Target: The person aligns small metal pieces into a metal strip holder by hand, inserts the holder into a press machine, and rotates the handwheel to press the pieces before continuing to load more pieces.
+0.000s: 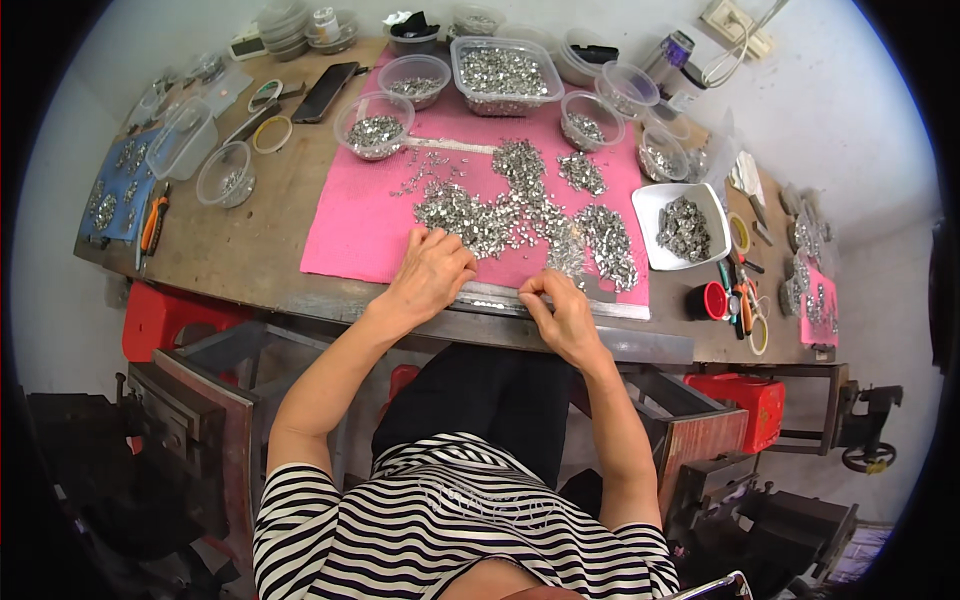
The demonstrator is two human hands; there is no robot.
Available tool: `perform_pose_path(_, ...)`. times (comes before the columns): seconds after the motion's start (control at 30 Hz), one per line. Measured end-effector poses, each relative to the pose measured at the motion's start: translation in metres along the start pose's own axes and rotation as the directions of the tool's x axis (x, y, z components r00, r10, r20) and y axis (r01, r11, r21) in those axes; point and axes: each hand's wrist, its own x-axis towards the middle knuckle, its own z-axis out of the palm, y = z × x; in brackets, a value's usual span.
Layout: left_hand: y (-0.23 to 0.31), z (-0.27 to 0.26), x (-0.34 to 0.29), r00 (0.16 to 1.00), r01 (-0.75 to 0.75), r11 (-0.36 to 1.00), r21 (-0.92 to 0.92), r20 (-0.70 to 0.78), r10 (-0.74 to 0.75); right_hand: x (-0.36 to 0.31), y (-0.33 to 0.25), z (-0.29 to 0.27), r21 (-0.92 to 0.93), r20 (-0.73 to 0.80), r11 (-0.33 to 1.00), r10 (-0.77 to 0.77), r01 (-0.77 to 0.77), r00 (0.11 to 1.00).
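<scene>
My left hand (432, 277) rests at the table's front edge with its fingers curled and fingertips pinched down. To its right, my right hand (562, 314) is closed, thumb and forefinger together. Whatever either holds is too small to make out. Between them a short row of small shiny metal pieces (492, 302) lies along a pale strip (620, 311) at the front edge. Just beyond my fingers, a heap of small silvery metal pieces (470, 222) spreads over a pink cloth (345, 235). A smaller heap (607, 245) lies beyond my right hand.
Clear plastic tubs (505, 75) and bowls (374, 128) of metal pieces stand along the back. A white square bowl (683, 226), red-rimmed cup (707, 300) and pliers (743, 305) are right. Left are a phone (325, 92) and orange-handled pliers (154, 222).
</scene>
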Motion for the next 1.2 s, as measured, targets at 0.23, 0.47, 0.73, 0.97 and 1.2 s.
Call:
perform_pose_path(0.23, 0.025, 0.002, -0.006, 0.996, 0.066, 0.935, -0.348, -0.033, -0.083, -0.007, 0.007, 0.004, 0.013, -0.056, 0.992, -0.127, 0.128, 0.99)
perform_pose_path(0.47, 0.051, 0.02, -0.013, 0.991, -0.001, 0.901, -0.434, -0.12, -0.057, -0.006, 0.01, -0.002, -0.043, -0.085, 0.998, -0.041, 0.038, 0.995)
perform_pose_path(0.73, 0.054, 0.024, -0.015, 0.99, 0.026, 0.91, -0.414, -0.114, -0.08, -0.016, 0.003, 0.024, -0.133, -0.12, 0.978, -0.177, 0.16, 0.977)
perform_pose_path(0.97, 0.056, 0.026, -0.015, 0.985, -0.005, 0.939, -0.343, -0.166, -0.055, -0.018, 0.002, 0.032, -0.238, -0.147, 0.956, -0.212, 0.174, 0.966)
perform_pose_path(1.2, 0.064, 0.03, -0.021, 0.967, -0.017, 0.979, -0.205, -0.251, -0.036, -0.023, -0.001, 0.036, -0.285, -0.188, 0.941, -0.239, 0.18, 0.953)
